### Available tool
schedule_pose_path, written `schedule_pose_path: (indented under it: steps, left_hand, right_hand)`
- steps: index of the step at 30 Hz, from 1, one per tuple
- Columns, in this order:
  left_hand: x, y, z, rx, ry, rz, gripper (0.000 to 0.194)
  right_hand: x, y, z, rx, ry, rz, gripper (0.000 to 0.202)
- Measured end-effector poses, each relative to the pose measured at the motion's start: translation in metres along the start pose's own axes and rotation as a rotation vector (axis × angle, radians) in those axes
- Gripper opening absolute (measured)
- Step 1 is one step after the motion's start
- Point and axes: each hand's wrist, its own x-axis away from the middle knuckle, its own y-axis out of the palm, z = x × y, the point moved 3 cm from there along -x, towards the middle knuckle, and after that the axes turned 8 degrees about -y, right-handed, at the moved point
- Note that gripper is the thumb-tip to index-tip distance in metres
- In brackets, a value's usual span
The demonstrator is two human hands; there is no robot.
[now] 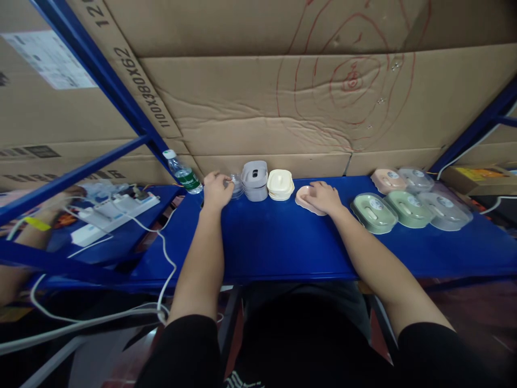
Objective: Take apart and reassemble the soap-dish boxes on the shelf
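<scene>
Resting right hand [324, 198] on the pink bowl [302, 198], which sits mid-desk [278, 242] toward the far edge, right of the cream tubs [280, 184]. Bowl lies under and just left of the right fingers, long axis roughly left-right, near end slanting right. Right hand is clearly the nearer one; left hand [217, 189] is well apart, with the grey tubs [255, 186] and cream tubs between it and the bowl. Right fingers spread over the bowl's right side, thumb toward the inside; can't tell if they actually grip the rim. Left fingers bent at the stack of clear lids [237, 188], apparently touching; grip can't be confirmed, palm hides it. Water bottle [186, 175] just left of the left hand, leaning. Right of the right hand: lidded boxes in two rows, nearest being a green box [375, 213], close to the forearm but apart from the bowl
</scene>
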Motion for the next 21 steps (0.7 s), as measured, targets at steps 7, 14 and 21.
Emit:
schedule_pose_path:
  steps: [7, 14, 21]
  left_hand:
    - [0.006, -0.016, 0.017, 0.157, -0.035, 0.274, 0.027]
    - [0.034, -0.016, 0.081, 0.249, 0.323, 0.260, 0.019]
    - [0.081, 0.000, 0.142, 0.271, 0.720, -0.138, 0.037]
  right_hand:
    - [0.001, -0.001, -0.001, -0.046, -0.065, 0.008, 0.077]
    - [0.005, -0.001, -0.011, -0.015, -0.162, -0.134, 0.096]
    - [0.006, -0.001, -0.015, -0.071, -0.232, -0.162, 0.101]
